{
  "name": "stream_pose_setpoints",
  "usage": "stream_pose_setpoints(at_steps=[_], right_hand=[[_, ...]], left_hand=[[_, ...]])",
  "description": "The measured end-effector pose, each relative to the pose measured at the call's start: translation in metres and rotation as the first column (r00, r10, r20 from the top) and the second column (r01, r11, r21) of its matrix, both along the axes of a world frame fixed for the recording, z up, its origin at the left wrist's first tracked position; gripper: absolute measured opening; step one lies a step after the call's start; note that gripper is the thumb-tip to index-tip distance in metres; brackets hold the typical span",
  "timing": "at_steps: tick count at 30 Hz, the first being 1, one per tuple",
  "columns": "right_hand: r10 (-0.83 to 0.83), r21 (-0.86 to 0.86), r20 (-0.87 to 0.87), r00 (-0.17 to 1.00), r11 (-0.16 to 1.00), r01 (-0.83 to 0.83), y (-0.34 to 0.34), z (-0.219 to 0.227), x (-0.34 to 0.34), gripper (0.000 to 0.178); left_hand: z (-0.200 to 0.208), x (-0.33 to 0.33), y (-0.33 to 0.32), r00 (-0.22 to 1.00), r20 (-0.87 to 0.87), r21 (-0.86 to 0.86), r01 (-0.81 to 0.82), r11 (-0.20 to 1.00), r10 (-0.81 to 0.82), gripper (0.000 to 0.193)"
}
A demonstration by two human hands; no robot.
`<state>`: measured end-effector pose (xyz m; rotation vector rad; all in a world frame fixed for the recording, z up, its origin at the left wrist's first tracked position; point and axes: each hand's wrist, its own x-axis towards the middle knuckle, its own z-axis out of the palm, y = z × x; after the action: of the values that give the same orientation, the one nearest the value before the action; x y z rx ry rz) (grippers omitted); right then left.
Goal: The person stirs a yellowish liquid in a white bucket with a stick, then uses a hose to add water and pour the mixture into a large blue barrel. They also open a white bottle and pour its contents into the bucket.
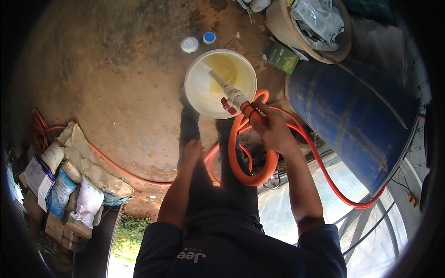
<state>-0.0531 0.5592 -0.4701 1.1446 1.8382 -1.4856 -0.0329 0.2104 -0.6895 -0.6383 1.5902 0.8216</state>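
Note:
My right hand is closed round the end of a thick orange hose. A white ball valve with a red handle joins the hose to a pale pipe nozzle. The nozzle tilts into a round white bucket, with yellowish liquid visible at the bottom. From my right hand the hose loops down beside my leg. My left hand rests against my dark trouser leg, fingers curled in; no object shows in it.
Beyond the bucket lie a white lid and a blue-and-white cap. A blue barrel, a green box and a tub of packaging stand right. Sacks lie left; a thinner orange hose crosses the floor.

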Motion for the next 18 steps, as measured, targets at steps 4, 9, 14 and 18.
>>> stream_pose_setpoints(at_steps=[4, 9, 14, 18], right_hand=[[-0.077, 0.005, 0.026, 0.997, 0.997, 0.077, 0.009, -0.003, -0.005, 0.048], [-0.12, 0.089, 0.069, 0.99, 0.99, 0.114, 0.021, -0.008, -0.001, 0.049], [-0.065, 0.2, 0.044, 0.997, 0.978, 0.055, 0.034, -0.017, 0.001, 0.047], [0.161, 0.352, 0.084, 0.983, 0.919, -0.18, 0.048, -0.02, -0.011, 0.047]], left_hand=[[-0.011, 0.013, -0.002, 0.999, -0.041, 0.03, -0.006, 1.0, 0.007, 0.02], [-0.024, 0.021, -0.011, 0.992, -0.101, 0.032, 0.085, 0.996, -0.081, 0.02], [-0.002, 0.013, 0.009, 0.984, -0.167, 0.063, 0.077, 0.995, -0.065, 0.025], [0.035, 0.022, 0.07, 0.893, -0.424, 0.438, 0.348, 0.829, -0.151, 0.037]])
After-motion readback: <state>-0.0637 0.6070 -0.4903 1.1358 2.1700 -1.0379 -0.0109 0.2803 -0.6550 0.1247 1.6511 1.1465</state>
